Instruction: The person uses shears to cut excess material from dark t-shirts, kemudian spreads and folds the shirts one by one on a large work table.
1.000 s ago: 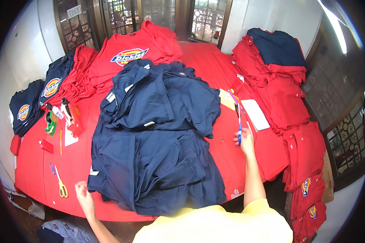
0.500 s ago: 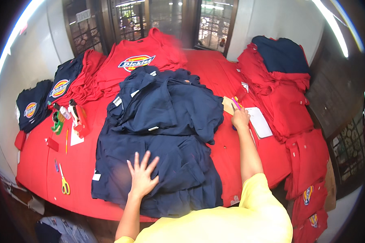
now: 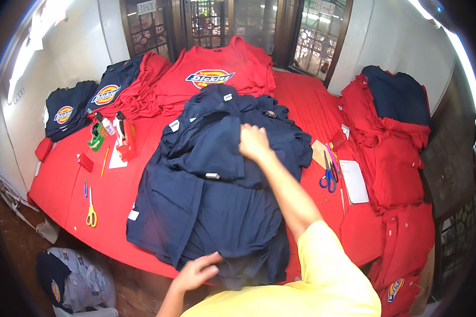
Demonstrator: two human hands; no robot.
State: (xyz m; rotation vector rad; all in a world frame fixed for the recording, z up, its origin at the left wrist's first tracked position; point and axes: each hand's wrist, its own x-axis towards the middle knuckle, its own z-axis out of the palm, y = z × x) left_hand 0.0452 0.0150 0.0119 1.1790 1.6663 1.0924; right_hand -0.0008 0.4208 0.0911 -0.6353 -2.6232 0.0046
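My right grip [image 3: 255, 142] is closing in a curled clasp on the edge of the upper navy garment [image 3: 206, 150], which is lying on the far part of the navy heap at mid-desk; the fingertips are hiding in the cloth, so the exact pinch is escaping me. My left grip [image 3: 195, 272] is holding nothing: its fingers are extending loosely at the near edge of the lower navy garment [image 3: 243, 222], and whether they are pressing the cloth I cannot tell. The red desk [image 3: 116, 195] is carrying both. Blue-handled scissors [image 3: 328, 180] and a white notepad [image 3: 355, 185] are lying right of the heap; yellow-handled scissors [image 3: 91, 216] are lying to its left.
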